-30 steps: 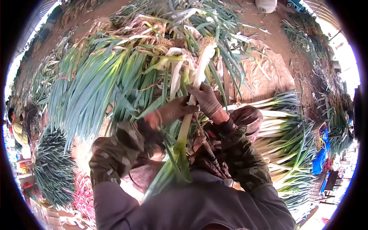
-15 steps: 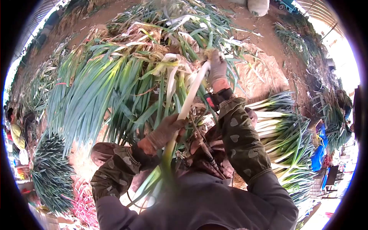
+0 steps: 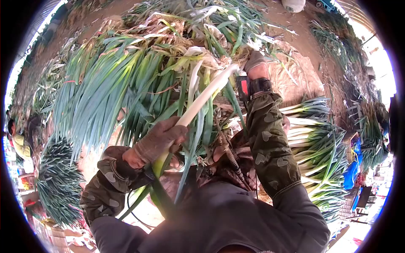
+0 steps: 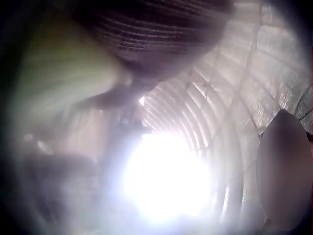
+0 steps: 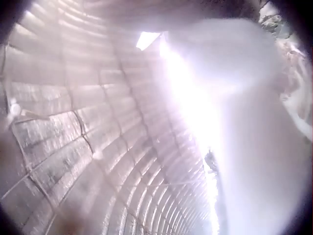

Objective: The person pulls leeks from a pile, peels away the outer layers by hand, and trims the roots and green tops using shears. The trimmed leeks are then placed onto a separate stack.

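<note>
A long leek slants up and to the right in the head view, its white root end uppermost. My gloved left hand grips it lower down, where the shaft turns green. Beside the root end is my gloved right hand; its fingertips are hidden, so their hold cannot be told. In the left wrist view, the blurred pale-green leek lies against the ribbed glove of my left hand. A blurred white shaft fills the right side of the right wrist view.
A heap of untrimmed leeks lies ahead and left. Leeks with white shafts are stacked at right, near a cardboard sheet. A dark green bundle stands at lower left, with a person beyond it.
My right hand has moved from the middle of the shaft up to the root end and outward. My left hand has moved down and left, and the leek leans further right.
</note>
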Motion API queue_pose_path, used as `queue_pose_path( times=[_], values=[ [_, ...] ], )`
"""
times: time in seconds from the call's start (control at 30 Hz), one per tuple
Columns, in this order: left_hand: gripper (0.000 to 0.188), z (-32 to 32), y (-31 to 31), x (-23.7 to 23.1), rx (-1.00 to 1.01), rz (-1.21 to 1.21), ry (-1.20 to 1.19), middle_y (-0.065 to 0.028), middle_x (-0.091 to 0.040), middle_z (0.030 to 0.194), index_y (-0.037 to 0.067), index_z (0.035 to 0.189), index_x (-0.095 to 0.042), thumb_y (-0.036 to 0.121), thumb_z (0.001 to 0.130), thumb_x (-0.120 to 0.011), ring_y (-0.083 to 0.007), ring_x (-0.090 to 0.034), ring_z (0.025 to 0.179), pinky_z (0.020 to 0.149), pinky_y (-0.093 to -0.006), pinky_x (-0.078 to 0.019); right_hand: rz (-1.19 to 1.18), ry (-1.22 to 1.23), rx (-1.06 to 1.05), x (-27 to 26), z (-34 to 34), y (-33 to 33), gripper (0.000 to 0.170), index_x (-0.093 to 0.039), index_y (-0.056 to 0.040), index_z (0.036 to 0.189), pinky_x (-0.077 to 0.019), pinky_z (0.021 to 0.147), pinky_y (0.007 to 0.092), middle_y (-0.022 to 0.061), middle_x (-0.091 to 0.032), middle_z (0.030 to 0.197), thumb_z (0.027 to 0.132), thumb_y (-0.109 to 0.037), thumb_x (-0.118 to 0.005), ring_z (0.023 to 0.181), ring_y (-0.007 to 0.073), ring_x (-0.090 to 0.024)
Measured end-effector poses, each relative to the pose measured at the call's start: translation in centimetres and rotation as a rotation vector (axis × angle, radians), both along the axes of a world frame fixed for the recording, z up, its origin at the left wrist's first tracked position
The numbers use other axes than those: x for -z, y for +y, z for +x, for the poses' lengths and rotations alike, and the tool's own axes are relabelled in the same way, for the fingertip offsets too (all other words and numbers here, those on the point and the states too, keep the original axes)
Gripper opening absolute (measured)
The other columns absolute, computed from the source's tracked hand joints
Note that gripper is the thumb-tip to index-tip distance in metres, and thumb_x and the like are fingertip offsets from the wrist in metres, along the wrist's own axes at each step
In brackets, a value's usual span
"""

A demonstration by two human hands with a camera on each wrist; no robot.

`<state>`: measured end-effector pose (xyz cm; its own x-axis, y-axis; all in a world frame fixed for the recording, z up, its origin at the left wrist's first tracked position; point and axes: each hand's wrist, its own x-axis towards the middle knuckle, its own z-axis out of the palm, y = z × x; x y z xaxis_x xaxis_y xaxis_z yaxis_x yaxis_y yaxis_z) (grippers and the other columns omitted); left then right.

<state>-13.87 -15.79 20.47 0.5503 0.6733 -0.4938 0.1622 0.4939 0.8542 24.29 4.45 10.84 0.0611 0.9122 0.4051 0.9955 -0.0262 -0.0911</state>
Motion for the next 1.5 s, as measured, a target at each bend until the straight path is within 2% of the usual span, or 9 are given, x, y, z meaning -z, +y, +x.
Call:
queue_pose_path(
  times=[0.2,0.33,0.6,0.7,0.9,1.13,1.27,1.3,1.5],
  values=[
    [0.023,-7.0,-4.0,0.0,-0.056,0.129,0.168,0.0015,-0.049,0.070,0.000,0.111,-0.055,0.019,0.100,-0.050,-0.0078,-0.048,0.057,0.051,-0.0234,-0.0390,-0.045,1.623,0.105,-1.9,9.2,2.6,0.020,-0.056,-0.0170,0.076,-0.0445,0.047,0.0289,0.0002,-0.055,0.060,0.092,-0.023,-0.065,0.053,0.0107,-0.057],
    [0.026,-7.1,-0.7,0.0,-0.408,0.187,0.155,0.0023,-0.051,0.069,0.004,0.106,-0.060,0.028,0.100,-0.055,-0.0075,-0.047,0.055,0.049,-0.0224,-0.0384,-0.701,-0.097,-0.130,0.9,5.1,-1.0,0.055,-0.051,-0.0081,0.126,-0.0527,0.075,0.0416,0.0168,-0.067,0.098,0.084,-0.035,-0.074,0.087,0.0278,-0.068],
    [0.033,-4.9,0.0,1.5,-0.296,0.109,0.089,0.0017,-0.052,0.070,0.001,0.113,-0.061,0.031,0.101,-0.056,-0.0068,-0.047,0.053,0.047,-0.0222,-0.0403,0.253,-0.018,-0.636,-8.9,-5.5,-8.9,0.019,-0.071,-0.0128,0.105,-0.0474,0.104,0.0404,0.0079,-0.068,0.117,0.086,-0.015,-0.071,0.109,0.0261,-0.064],
    [0.036,-2.4,-0.5,0.1,-0.080,0.155,0.178,0.0011,-0.055,0.071,0.000,0.115,-0.060,0.032,0.101,-0.056,-0.0073,-0.050,0.053,0.048,-0.0224,-0.0417,0.304,-0.345,-0.798,-12.9,-11.5,-13.0,0.056,-0.059,-0.0197,0.135,-0.0308,0.118,0.0499,0.0035,-0.062,0.131,0.084,-0.041,-0.071,0.132,0.0256,-0.049],
    [0.046,-1.0,0.6,-2.3,0.433,0.369,0.368,-0.0050,-0.063,0.074,0.002,0.119,-0.058,0.028,0.086,-0.073,-0.0153,-0.064,0.063,0.059,-0.0299,-0.0551,-0.013,-0.214,-1.021,-10.9,-6.1,-12.5,0.026,-0.069,-0.0120,0.096,-0.0570,0.074,0.0361,0.0047,-0.068,0.083,0.075,-0.023,-0.079,0.078,0.0228,-0.068],
    [0.051,-6.8,11.5,-2.5,0.067,1.719,1.530,-0.0144,-0.069,0.100,0.009,0.130,-0.051,0.008,0.081,-0.065,-0.0347,-0.069,0.094,0.081,-0.0449,-0.0548,0.218,-0.153,-0.165,-12.5,20.8,-19.5,0.026,-0.069,-0.0086,0.110,-0.0513,0.059,0.0366,0.0174,-0.070,0.091,0.089,-0.023,-0.072,0.071,0.0316,-0.067],
    [0.041,-21.5,18.7,7.7,0.259,1.183,1.579,-0.0217,-0.068,0.105,0.002,0.117,-0.059,0.002,0.076,-0.063,-0.0430,-0.066,0.096,0.082,-0.0488,-0.0538,0.119,-0.046,0.642,-14.0,34.0,-37.1,0.049,-0.059,-0.0045,0.133,-0.0492,0.065,0.0346,0.0143,-0.072,0.091,0.097,-0.037,-0.064,0.078,0.0159,-0.064],
    [0.045,-20.6,18.6,9.1,0.205,1.112,1.505,-0.0229,-0.068,0.106,0.001,0.119,-0.057,0.010,0.076,-0.067,-0.0429,-0.065,0.099,0.086,-0.0491,-0.0528,0.375,0.169,0.206,-12.3,36.4,-41.6,0.047,-0.063,-0.0033,0.129,-0.0476,0.062,0.0346,0.0132,-0.071,0.089,0.096,-0.038,-0.065,0.074,0.0148,-0.060],
    [0.122,-4.5,15.9,14.6,0.043,0.826,0.994,-0.0334,-0.049,0.137,-0.009,0.148,-0.025,0.067,0.067,-0.077,-0.0443,-0.054,0.124,0.104,-0.0458,-0.0452,-0.222,0.058,1.507,-0.5,29.1,-65.3,0.058,-0.068,-0.0023,0.114,-0.0545,0.067,0.0508,0.0238,-0.070,0.095,0.101,-0.053,-0.045,0.086,0.0390,-0.069]
  ],
)
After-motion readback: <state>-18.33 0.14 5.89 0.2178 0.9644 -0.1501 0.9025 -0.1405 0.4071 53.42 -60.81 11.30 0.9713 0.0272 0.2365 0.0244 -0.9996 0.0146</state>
